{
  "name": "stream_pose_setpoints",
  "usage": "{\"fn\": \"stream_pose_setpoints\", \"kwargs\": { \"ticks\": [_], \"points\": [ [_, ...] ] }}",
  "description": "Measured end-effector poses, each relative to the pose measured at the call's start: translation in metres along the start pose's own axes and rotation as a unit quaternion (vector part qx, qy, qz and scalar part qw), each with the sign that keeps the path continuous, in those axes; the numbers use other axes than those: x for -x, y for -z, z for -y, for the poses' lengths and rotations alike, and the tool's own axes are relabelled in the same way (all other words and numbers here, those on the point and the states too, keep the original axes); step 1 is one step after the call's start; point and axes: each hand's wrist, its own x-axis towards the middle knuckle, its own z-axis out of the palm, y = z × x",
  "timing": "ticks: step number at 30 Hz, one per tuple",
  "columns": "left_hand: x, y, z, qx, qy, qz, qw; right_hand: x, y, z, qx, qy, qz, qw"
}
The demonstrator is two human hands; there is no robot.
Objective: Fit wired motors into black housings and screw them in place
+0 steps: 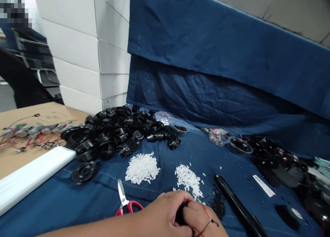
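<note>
My left hand (165,211) and my right hand (199,218) are closed together at the bottom centre. Between them shows a small dark patch of a black part (180,214), mostly hidden by my fingers. A thin red cord (206,214) crosses the back of my right hand. Red-handled scissors (123,199) lie left of my left hand, blades pointing away. Just beyond my hands are two heaps of small white pieces, a larger heap (142,168) and a smaller heap (188,178). A black pen-shaped tool (238,204) lies to the right of my right hand.
Black plastic housings (110,130) are piled at back left, near stacked white boxes (77,44). A long white box (36,175) and wired components (38,132) lie left. Clear bowls (239,146) and black parts (281,164) stand right. Blue cloth (219,65) hangs behind.
</note>
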Motion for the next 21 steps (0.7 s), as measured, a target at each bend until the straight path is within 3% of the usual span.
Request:
{"fn": "stream_pose_setpoints", "kwargs": {
  "ticks": [14,17,21],
  "points": [
    [0.008,0.014,-0.009,0.039,0.014,0.034,0.999,-0.005,-0.013,-0.01,0.109,-0.013,0.118,0.987],
    [-0.005,0.007,0.015,0.044,-0.035,0.032,0.998,-0.004,-0.024,-0.012,0.145,-0.045,0.111,0.982],
    [-0.031,-0.019,0.068,0.031,-0.078,0.032,0.996,-0.004,-0.037,-0.012,0.174,-0.095,0.085,0.976]
  ]
}}
